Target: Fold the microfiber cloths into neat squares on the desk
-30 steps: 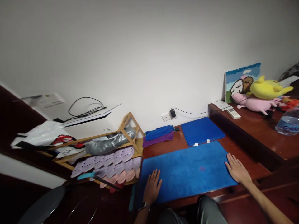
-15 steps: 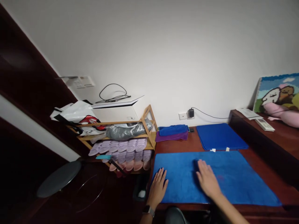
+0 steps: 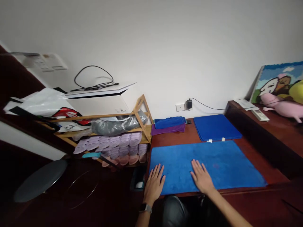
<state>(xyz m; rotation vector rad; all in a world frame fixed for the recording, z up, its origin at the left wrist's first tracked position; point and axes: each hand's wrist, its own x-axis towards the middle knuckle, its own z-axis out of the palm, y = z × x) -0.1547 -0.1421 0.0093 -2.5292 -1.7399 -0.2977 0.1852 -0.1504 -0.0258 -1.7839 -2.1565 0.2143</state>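
A bright blue, rectangular, soft-looking cloth (image 3: 227, 154) runs lengthwise left to right along the front of the reddish-brown table (image 3: 172, 138), flat, with a faint reddish mark (image 3: 216, 165) right of its middle. The left hand (image 3: 153, 186), unclenched, lies palm-down at its left end; the right hand (image 3: 202, 179), likewise flattened, lies near its front middle.

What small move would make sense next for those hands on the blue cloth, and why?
I'd suggest sliding the right hand lightly toward the right end of the light blue cloth, perhaps smoothing it. The cloth lies spread on the table; the left hand is open at its left end, where it could steady it, and the open right hand appears to rest nearer the middle.
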